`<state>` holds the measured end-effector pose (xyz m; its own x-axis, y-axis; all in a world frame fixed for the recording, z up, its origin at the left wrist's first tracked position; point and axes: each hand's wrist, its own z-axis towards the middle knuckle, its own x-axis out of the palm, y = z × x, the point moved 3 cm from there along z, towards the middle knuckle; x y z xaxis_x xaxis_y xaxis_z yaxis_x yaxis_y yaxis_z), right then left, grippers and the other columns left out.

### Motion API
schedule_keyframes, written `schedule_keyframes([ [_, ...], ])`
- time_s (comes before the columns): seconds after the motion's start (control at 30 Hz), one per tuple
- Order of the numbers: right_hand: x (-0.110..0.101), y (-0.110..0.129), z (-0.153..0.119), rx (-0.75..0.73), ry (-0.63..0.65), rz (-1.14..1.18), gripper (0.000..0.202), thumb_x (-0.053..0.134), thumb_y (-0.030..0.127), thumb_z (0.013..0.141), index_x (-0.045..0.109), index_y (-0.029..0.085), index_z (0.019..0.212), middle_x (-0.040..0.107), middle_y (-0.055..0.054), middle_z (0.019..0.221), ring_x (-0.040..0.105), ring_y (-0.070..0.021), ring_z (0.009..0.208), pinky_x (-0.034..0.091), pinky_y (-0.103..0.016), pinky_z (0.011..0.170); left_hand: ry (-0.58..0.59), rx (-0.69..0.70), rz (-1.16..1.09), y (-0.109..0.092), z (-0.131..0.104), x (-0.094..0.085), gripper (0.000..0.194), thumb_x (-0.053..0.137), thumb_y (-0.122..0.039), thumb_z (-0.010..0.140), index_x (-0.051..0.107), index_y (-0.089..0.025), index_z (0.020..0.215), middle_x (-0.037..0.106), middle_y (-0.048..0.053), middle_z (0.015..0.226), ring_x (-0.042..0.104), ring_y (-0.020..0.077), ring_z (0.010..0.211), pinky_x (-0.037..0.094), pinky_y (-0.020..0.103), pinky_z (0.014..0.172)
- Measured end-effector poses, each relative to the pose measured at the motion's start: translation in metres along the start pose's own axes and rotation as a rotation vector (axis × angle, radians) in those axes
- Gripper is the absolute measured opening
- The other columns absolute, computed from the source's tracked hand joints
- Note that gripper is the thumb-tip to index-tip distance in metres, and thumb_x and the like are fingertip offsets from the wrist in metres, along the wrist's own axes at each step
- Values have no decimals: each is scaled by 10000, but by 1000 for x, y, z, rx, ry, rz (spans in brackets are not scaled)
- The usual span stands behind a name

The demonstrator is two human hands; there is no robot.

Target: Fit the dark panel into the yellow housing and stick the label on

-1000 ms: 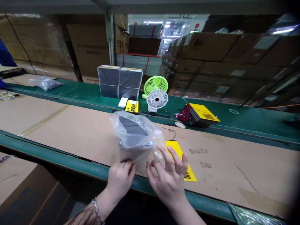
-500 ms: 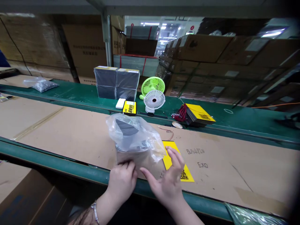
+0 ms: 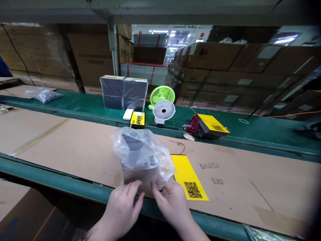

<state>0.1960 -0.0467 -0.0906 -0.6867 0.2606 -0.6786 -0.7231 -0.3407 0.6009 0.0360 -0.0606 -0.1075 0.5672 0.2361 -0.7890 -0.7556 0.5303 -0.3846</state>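
Observation:
A clear plastic bag (image 3: 142, 147) covers a stack of dark flat pieces on the cardboard-topped bench. My left hand (image 3: 124, 204) is at the near left corner of the bagged stack, thumb and fingers apart. At the near right corner, my right hand (image 3: 170, 201) has its thumb and fingers pressed toward the bag's edge; the bag film seems pinched between them. A yellow sheet (image 3: 187, 174) with a QR code lies flat just right of the bag, partly behind my right hand.
On the green shelf stand wrapped dark blocks (image 3: 124, 93), a green fan (image 3: 162, 94), a white fan (image 3: 164, 110), a small yellow box (image 3: 137, 119) and a yellow-topped stack (image 3: 212, 124) with red wires (image 3: 192, 124). A thin cable (image 3: 183, 147) lies behind the yellow sheet.
My right hand has come down from above the yellow sheet to the bag's near right corner. My left hand has loosened and moved slightly lower left. The QR code is now fully visible.

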Motion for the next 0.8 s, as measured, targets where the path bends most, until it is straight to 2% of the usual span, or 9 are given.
schedule_keyframes([
  [0.13, -10, -1, 3, -10, -75, 14, 227, 544, 254, 770, 504, 176, 561, 528, 0, 565, 514, -126, 557, 386, -242, 552, -212, 229, -103, -4, 0, -35, 352, 575, -76, 697, 520, -179, 1029, 659, 59, 875, 613, 188, 833, 503, 320, 759],
  [0.23, -17, 5, 7, 15, -98, 14, 161, 620, 320, 714, 565, 181, 773, 590, -33, 731, 557, -172, 695, 436, -279, 638, -325, 410, -55, -11, 8, -59, 459, 615, -35, 631, 527, -160, 1064, 641, 84, 990, 562, 246, 991, 470, 409, 853],
  [0.33, -29, 17, 17, 76, -191, 82, 591, 694, 394, 629, 450, 179, 1122, 565, -93, 1030, 546, -219, 907, 450, -334, 775, -350, 441, 66, -19, 31, -77, 537, 655, -88, 621, 503, -188, 1127, 539, 97, 1204, 450, 309, 1146, 355, 525, 952],
  [0.4, -36, 24, 26, 137, -224, 127, 647, 679, 398, 649, 389, 187, 1188, 551, -93, 1059, 548, -209, 900, 456, -335, 771, -349, 382, 149, -22, 52, -88, 574, 667, -193, 649, 461, -207, 1184, 455, 102, 1297, 354, 330, 1222, 234, 580, 1002],
  [0.47, -39, 29, 35, 169, -200, 158, 464, 631, 370, 709, 468, 205, 1110, 588, -61, 959, 562, -183, 817, 457, -313, 729, -288, 337, 205, -21, 74, -99, 625, 651, -308, 674, 411, -193, 1239, 449, 118, 1299, 303, 339, 1248, 126, 612, 1018],
  [0.53, -40, 28, 42, 175, -157, 218, 228, 599, 339, 745, 571, 207, 929, 613, -34, 834, 564, -166, 753, 447, -293, 701, -143, 323, 210, -17, 91, -105, 619, 622, -354, 696, 405, -171, 1246, 536, 111, 1193, 396, 301, 1184, 110, 590, 1035],
  [0.63, -41, 12, 49, 264, -138, 460, 137, 626, 323, 725, 605, 189, 744, 621, -19, 724, 559, -146, 668, 439, -265, 636, 31, 335, 146, -6, 98, -111, 306, 580, -249, 736, 557, -195, 1036, 627, 28, 886, 554, 186, 922, 229, 495, 1040],
  [0.7, -40, -8, 55, 361, -162, 698, 160, 669, 317, 683, 604, 181, 738, 613, -7, 682, 547, -127, 617, 433, -248, 597, 32, 369, 93, 3, 91, -113, 150, 549, -128, 732, 595, -205, 851, 602, -10, 736, 563, 141, 793, 299, 451, 1011],
  [0.8, -30, -42, 65, 494, -202, 988, 203, 715, 304, 626, 600, 170, 727, 595, 9, 629, 532, -107, 570, 423, -235, 575, -89, 409, 31, 22, 66, -111, 236, 537, -19, 685, 596, -197, 827, 608, 2, 747, 569, 152, 822, 359, 445, 966],
])
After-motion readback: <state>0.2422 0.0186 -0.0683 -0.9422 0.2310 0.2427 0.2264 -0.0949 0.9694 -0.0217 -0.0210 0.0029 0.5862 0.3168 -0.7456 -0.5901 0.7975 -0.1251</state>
